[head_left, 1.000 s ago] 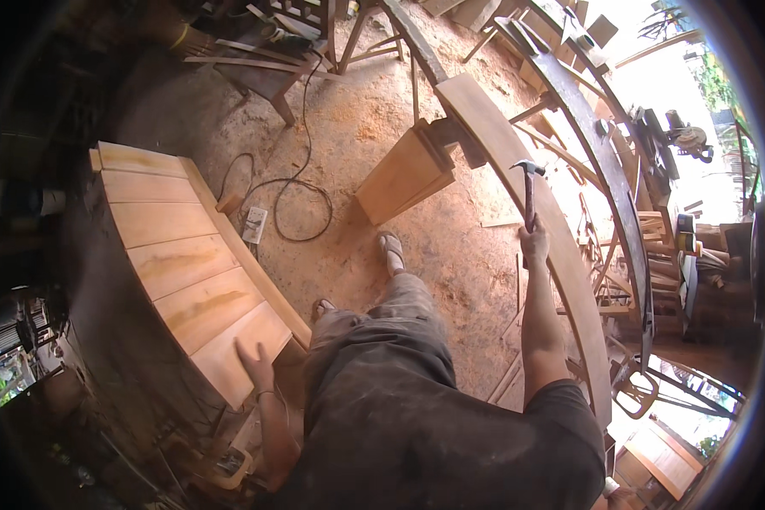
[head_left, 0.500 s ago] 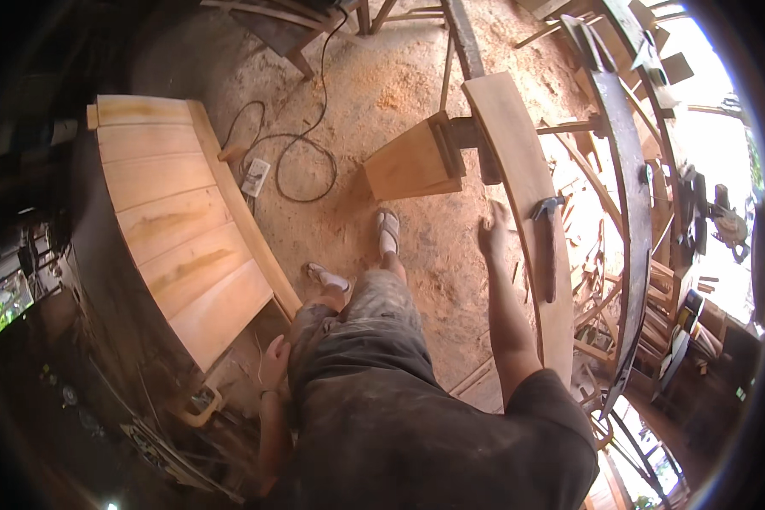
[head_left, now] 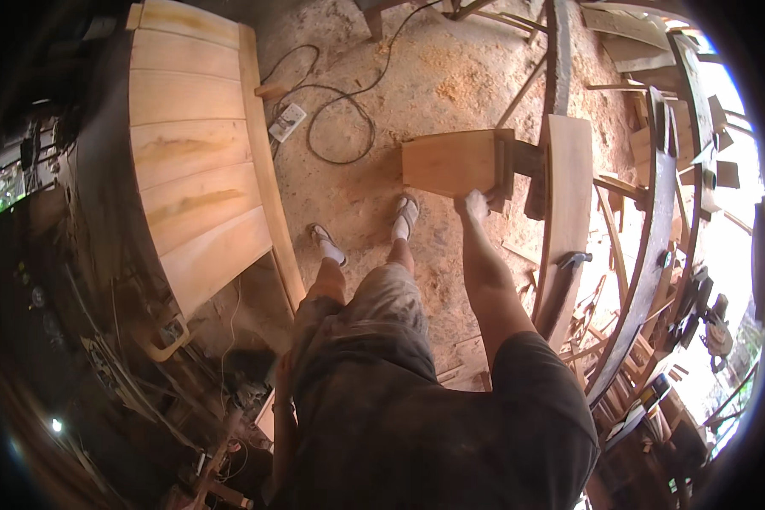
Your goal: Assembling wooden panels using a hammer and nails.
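My right hand reaches forward and grips the lower right corner of a flat wooden board. The board sticks out sideways from a long curved plank and hangs above the sawdust floor. A hammer lies across the plank's edge, just right of my forearm. My left hand hangs low by my hip, in shadow. Its fingers are too dark to read.
A large curved panel of pale wooden slats stands to my left. A power strip and a looped black cable lie on the floor ahead. More curved planks and a power tool crowd the right side.
My right hand held the hammer up a second ago; the hammer now rests on the plank and the hand has moved left onto the board. My left hand came off the slatted panel.
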{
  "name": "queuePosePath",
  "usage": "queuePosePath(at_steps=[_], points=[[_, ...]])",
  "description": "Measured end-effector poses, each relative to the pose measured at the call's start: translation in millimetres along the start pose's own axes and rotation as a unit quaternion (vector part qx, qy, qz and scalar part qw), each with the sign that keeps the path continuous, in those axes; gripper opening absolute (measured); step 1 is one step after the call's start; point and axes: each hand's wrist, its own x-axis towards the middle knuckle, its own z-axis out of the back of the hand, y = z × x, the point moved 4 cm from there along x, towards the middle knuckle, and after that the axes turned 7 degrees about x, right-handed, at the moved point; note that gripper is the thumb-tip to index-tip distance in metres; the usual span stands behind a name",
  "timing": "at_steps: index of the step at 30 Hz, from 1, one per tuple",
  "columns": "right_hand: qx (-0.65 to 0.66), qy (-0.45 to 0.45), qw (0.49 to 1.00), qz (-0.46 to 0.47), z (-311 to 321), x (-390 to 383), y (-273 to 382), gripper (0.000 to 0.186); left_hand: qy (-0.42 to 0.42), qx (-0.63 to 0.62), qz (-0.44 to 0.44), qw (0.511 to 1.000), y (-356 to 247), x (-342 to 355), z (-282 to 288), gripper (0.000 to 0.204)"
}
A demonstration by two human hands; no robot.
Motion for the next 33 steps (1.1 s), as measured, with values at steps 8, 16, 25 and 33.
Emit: queuePosePath(at_steps=[8, 16, 25, 33], points=[[0.055, 0.007, 0.987, -0.152, 14, 14, 22, 0.101, 0.016, 0.100, -0.084, 0.991, 14, 3, 5, 0.051], [0.029, 0.012, 0.998, 0.046, -1, 14, 61, 0.067, -0.067, 0.001, -0.039, 0.997, -3, 8, 10, 0.033], [-0.098, 0.147, 0.940, 0.292, -52, -47, 163, 0.057, -0.105, -0.121, 0.025, 0.987, 3, -29, -7, 0.042], [-0.219, 0.157, 0.746, 0.609, -4, -341, 262, 0.021, -0.138, -0.256, -0.018, 0.957, 66, 61, 7, 0.062]])
